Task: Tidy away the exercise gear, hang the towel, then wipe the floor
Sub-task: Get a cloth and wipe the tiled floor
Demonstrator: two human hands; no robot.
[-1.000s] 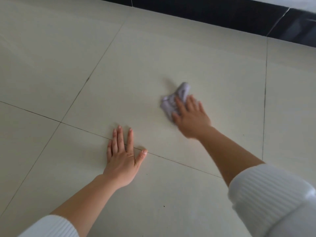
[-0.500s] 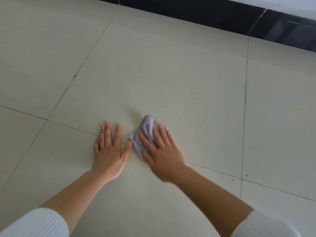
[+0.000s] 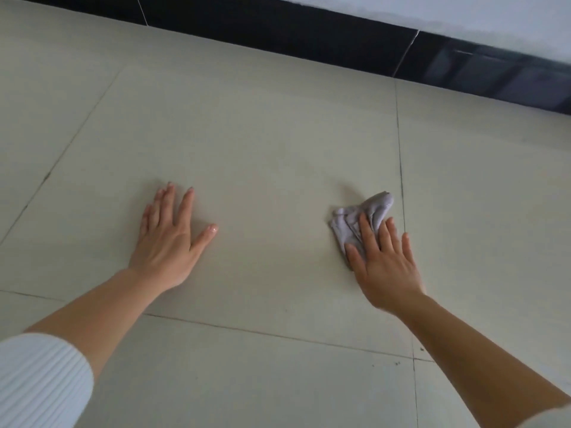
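So, quick rundown: the person is leaning low over a pale beige tiled floor (image 3: 262,134) with both arms stretched forward. The left hand (image 3: 168,242) lies palm-down right on the tile, holding nothing. Its fingers (image 3: 185,205) are straight and slightly spread, thumb sticking out to the side.

The right hand (image 3: 386,267) is well apart from it, over to the right, pressing down on a small crumpled grey cloth (image 3: 355,220). The fingers there are straight too and a bit fanned out, lying flat on top of the fabric rather than curled round it. The thumb rests along the cloth's near left edge. Roughly the nearer half of the cloth is under the hand, and the bunched far end pokes out beyond the fingertips. Its tip is just beside a dark grout line (image 3: 401,180) that runs away towards the wall.

The cloth and the left hand sit on the same big tile. A second grout line (image 3: 278,335) crosses under both forearms nearer the camera, and a few dark specks (image 3: 397,363) sit close to where the two lines meet.

Along the far edge of the floor there's a glossy black skirting strip (image 3: 278,26), with a bit of white wall (image 3: 463,10) above it. A white ribbed sleeve (image 3: 37,381) covers the left arm in the bottom left corner.
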